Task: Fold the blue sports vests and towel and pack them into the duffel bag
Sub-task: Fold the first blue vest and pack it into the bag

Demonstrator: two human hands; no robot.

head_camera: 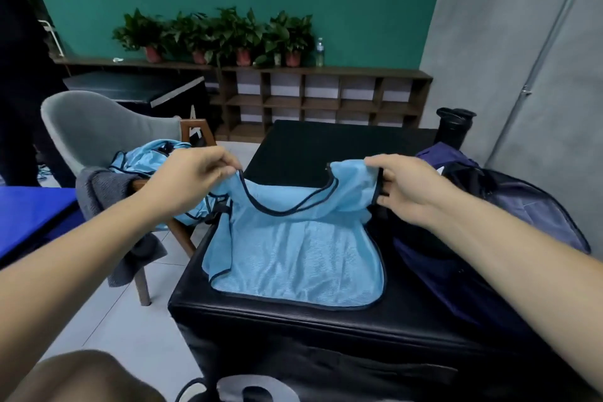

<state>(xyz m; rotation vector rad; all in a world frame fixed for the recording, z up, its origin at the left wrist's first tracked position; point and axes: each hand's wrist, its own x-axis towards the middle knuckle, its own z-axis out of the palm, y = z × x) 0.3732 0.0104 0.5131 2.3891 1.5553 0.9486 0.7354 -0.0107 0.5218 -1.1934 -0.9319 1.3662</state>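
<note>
Vest (293, 254) between left grip (192, 179), right grip (411, 189)

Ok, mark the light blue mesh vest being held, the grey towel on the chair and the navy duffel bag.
light blue mesh vest (293, 254): head view, mid body panel.
grey towel (98, 194): head view, draped upper fold.
navy duffel bag (528, 206): head view, inner lining.
</note>
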